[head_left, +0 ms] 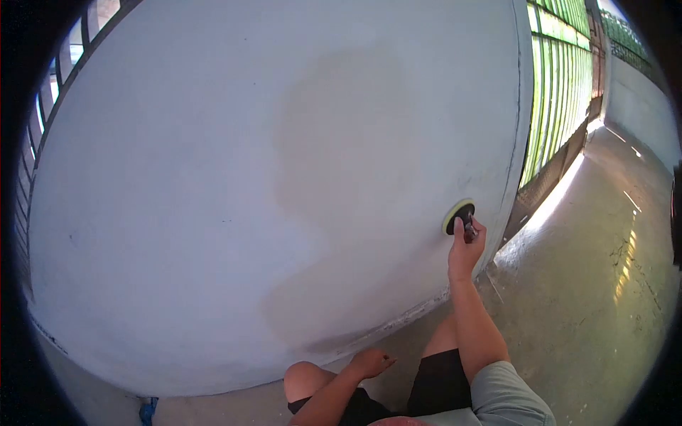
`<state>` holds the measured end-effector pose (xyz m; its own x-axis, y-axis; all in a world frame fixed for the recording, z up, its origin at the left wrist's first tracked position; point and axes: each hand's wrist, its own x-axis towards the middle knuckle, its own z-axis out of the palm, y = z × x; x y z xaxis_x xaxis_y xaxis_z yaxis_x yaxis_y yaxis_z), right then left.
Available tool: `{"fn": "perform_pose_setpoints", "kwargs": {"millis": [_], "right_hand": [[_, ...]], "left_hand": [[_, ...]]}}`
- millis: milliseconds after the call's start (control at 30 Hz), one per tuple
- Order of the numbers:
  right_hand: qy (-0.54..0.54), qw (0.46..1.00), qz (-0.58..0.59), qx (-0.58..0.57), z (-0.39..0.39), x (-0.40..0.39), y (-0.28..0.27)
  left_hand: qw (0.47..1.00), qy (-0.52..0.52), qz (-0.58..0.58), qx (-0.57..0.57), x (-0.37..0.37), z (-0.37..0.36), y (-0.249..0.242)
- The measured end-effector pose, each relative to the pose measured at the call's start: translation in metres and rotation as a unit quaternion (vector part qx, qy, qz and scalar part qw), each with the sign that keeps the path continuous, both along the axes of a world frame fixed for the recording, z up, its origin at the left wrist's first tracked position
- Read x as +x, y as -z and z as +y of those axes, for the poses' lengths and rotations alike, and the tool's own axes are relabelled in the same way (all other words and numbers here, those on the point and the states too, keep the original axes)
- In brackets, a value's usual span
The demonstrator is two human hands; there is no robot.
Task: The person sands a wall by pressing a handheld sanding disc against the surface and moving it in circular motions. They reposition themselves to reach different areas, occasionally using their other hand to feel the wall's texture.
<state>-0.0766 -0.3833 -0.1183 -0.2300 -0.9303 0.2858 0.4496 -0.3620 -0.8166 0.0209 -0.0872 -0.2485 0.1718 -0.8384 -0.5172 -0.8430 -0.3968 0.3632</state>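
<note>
My right hand [467, 240] is closed around the grip at the back of a round pad [460, 216], which has a black backing and a yellow-green rim. The pad's face is turned to the pale painted wall [177, 142] and appears to rest against it, low and near its right edge. Fingers cover most of the grip. My left hand [371, 363] hangs loosely by my knee, below the wall's bottom edge. Its fingers point right, loosely apart, and I see nothing held in them.
A barred metal gate [561, 85] adjoins the wall's right edge. The concrete floor [568, 312] stretches right, with streaks of sunlight. Dark bars [53, 92] run along the left side. A small blue item [148, 410] lies at the wall's foot, lower left.
</note>
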Motion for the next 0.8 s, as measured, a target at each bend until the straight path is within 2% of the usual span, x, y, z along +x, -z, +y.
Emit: {"fn": "perform_pose_setpoints", "kwargs": {"millis": [67,133,167,300,400,467,567,667,733,800], "right_hand": [[0.023,1.0,0.019,0.01,0.008,0.005,0.003],[-0.006,0.998,0.028,-0.06,0.029,0.014,-0.003],[-0.079,0.993,0.055,-0.069,0.042,0.008,-0.007],[-0.069,0.993,0.038,-0.093,0.018,0.011,0.009],[-0.009,0.999,-0.034,0.008,0.004,0.005,0.009],[0.008,1.0,-0.011,0.021,0.014,0.011,0.011],[-0.135,0.986,-0.01,-0.096,0.044,0.013,-0.001],[-0.107,0.992,0.019,-0.061,0.025,0.006,0.002],[-0.083,0.995,-0.016,-0.056,0.019,0.007,-0.005],[-0.041,0.998,-0.041,-0.005,0.02,0.008,-0.006]], "left_hand": [[1.0,0.005,0.003,0.0,0.0,0.0,-0.008],[1.0,0.011,0.006,0.004,0.003,0.0,-0.002],[1.0,0.015,0.003,0.005,0.006,0.001,0.008],[1.0,0.011,0.009,-0.012,0.004,0.0,0.013],[0.999,0.002,0.038,-0.032,-0.001,0.002,0.003],[0.999,0.021,0.022,-0.043,0.0,0.004,0.003],[0.999,0.032,0.012,-0.028,0.002,0.003,0.001],[1.0,0.019,0.017,-0.012,0.0,0.002,-0.001],[1.0,0.012,0.019,-0.019,-0.001,0.001,-0.004],[0.999,0.017,0.008,-0.03,-0.002,0.003,-0.004]]}}
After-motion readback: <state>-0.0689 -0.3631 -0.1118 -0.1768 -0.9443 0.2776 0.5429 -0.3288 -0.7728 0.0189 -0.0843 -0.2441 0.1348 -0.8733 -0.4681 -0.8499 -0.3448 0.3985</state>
